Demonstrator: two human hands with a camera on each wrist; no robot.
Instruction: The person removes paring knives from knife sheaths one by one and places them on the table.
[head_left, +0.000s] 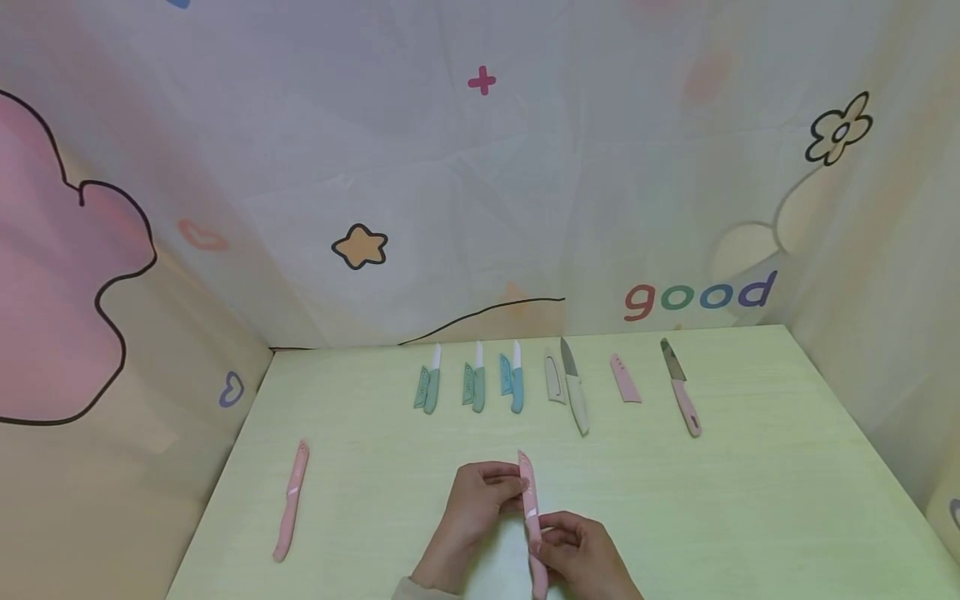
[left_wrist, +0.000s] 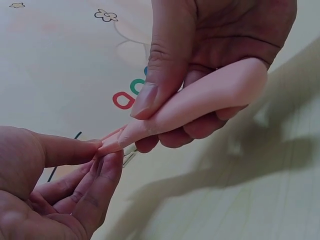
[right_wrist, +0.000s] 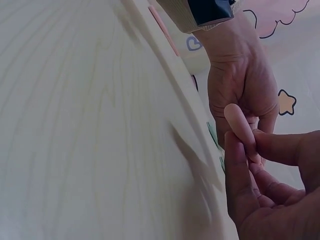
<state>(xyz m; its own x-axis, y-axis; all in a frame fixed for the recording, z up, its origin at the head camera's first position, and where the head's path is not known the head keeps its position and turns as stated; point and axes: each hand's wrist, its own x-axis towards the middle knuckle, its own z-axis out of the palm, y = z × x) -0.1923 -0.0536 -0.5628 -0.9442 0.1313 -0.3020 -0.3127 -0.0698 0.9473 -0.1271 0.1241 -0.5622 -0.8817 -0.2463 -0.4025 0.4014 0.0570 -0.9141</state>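
Note:
A pink paring knife is held over the near middle of the table, its blade inside a pink sheath. A narrow white strip shows between sheath and handle. My left hand pinches the sheath between thumb and fingers. With thumb and curled fingers, my right hand grips the handle. In the left wrist view, the smooth handle slants up to the right, away from the left fingertips. The right wrist view shows the rounded handle end, with the left hand behind it.
Another sheathed pink knife lies at the left. Along the back are two green knives, a blue knife and a white-handled knife, each beside its sheath. Farther right lie a pink sheath and a pink-handled knife.

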